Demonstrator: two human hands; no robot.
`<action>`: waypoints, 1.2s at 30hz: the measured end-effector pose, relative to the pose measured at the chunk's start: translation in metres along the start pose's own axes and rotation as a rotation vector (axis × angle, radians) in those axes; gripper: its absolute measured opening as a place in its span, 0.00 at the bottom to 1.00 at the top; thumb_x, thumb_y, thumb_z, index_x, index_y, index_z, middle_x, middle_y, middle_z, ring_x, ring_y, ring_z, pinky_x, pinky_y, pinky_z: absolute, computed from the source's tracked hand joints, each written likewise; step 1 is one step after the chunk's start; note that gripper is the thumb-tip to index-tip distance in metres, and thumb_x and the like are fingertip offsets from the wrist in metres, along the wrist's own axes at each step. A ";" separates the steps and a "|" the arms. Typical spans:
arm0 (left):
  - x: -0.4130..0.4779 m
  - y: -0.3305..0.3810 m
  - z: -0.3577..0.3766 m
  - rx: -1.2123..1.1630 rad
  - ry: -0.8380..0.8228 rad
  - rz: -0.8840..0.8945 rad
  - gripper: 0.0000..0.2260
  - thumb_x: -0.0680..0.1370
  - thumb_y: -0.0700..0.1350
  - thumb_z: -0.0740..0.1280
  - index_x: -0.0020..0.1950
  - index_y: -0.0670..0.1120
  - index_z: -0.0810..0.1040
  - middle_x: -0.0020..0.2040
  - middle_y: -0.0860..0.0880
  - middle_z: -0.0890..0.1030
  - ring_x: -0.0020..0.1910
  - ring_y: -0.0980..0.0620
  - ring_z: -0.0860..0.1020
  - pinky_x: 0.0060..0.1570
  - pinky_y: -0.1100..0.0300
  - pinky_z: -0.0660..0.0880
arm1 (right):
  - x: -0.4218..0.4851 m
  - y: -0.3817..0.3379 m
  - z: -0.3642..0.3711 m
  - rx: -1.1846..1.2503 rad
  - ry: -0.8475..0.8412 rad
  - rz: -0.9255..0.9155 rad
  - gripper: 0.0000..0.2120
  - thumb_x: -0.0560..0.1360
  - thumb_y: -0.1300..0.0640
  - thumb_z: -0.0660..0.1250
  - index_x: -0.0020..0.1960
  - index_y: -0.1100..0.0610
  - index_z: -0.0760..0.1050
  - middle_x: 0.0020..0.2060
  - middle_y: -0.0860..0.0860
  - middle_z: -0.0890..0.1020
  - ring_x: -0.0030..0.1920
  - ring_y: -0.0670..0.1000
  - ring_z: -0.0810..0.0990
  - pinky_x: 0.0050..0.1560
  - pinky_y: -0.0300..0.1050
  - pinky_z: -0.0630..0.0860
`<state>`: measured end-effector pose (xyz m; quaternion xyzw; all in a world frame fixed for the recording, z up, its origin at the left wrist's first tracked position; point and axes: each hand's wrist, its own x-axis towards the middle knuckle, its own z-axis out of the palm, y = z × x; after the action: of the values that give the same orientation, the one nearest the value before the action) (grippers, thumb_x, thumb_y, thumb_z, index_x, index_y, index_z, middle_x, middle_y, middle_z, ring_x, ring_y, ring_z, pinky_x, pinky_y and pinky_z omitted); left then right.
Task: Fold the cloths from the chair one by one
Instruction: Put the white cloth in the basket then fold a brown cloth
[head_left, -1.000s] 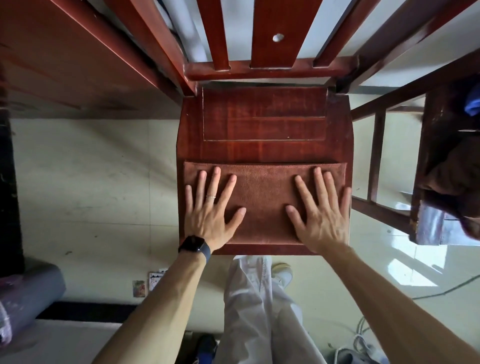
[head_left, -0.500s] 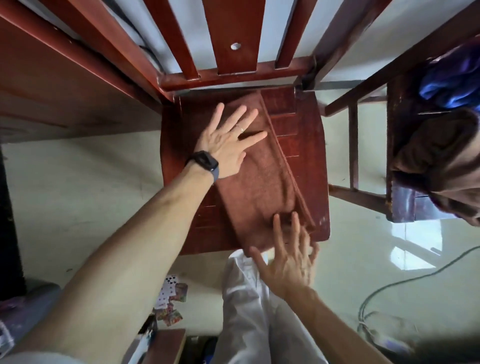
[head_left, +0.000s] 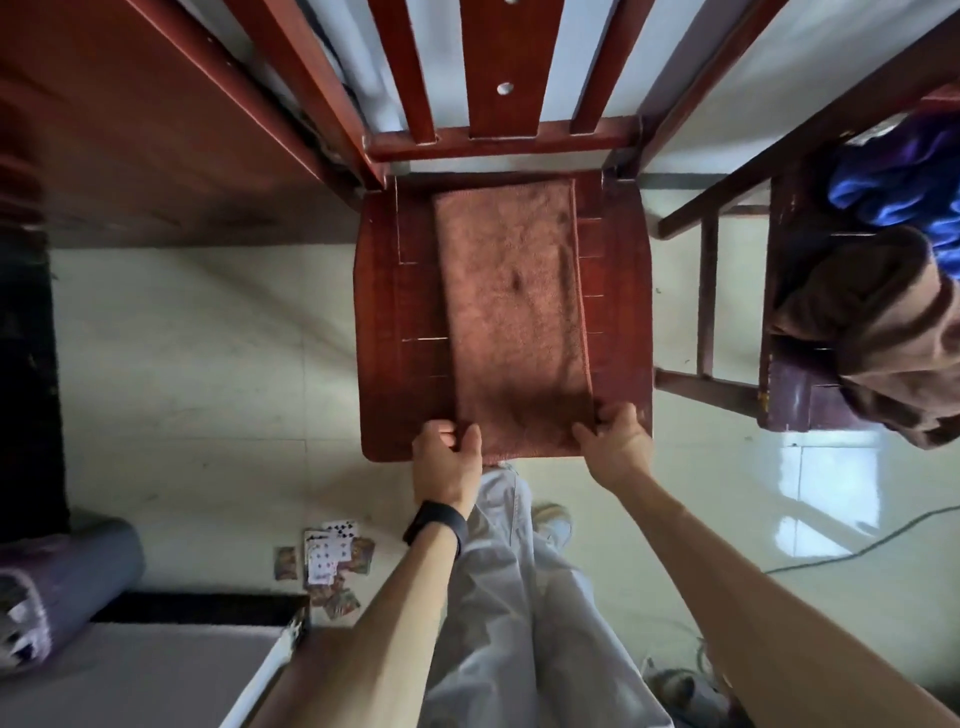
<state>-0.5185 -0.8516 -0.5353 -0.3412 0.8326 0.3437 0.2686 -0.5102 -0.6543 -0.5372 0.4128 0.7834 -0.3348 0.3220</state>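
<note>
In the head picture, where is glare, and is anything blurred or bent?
Head view: glare on the floor tiles at right; the chair slats splay from wide-angle distortion; the brown cloth is fairly sharp, with soft shadow at its near end.

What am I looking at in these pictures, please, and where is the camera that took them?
There is no machine here: these are a person's two bare arms, seen from one wide-angle camera worn on the head, looking forward and down. That is why the arms come in from the bottom edge. A long brown cloth lies flat along the seat of a red wooden chair. The left hand, the one with the black watch, pinches the cloth's near left corner, and the right hand pinches its near right corner. On a second chair to the right lies a heap of more cloths: a striped cloth and a blue cloth. Playing cards lie scattered on the floor.
</note>
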 end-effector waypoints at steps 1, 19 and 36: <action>0.000 -0.003 0.001 0.017 -0.035 -0.011 0.13 0.76 0.50 0.70 0.52 0.41 0.78 0.52 0.41 0.80 0.53 0.42 0.77 0.52 0.56 0.71 | 0.004 0.000 -0.002 -0.008 -0.025 0.024 0.19 0.75 0.51 0.71 0.62 0.58 0.73 0.56 0.57 0.81 0.59 0.61 0.78 0.61 0.50 0.73; -0.067 -0.021 -0.084 -0.422 -0.295 -0.286 0.14 0.76 0.41 0.72 0.56 0.46 0.69 0.49 0.43 0.77 0.36 0.49 0.77 0.29 0.63 0.73 | -0.117 0.036 -0.013 0.447 -0.096 0.195 0.10 0.78 0.57 0.68 0.47 0.52 0.66 0.32 0.54 0.83 0.30 0.56 0.84 0.44 0.57 0.82; 0.053 0.113 -0.112 0.191 -0.245 0.461 0.14 0.77 0.56 0.69 0.51 0.46 0.83 0.47 0.48 0.83 0.47 0.50 0.80 0.51 0.56 0.76 | -0.009 -0.072 -0.076 0.084 0.124 -0.317 0.15 0.77 0.44 0.68 0.59 0.50 0.81 0.40 0.40 0.78 0.45 0.48 0.78 0.43 0.38 0.71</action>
<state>-0.6608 -0.8964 -0.4580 -0.0719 0.8781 0.3545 0.3131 -0.5857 -0.6293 -0.4679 0.3172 0.8423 -0.3878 0.1989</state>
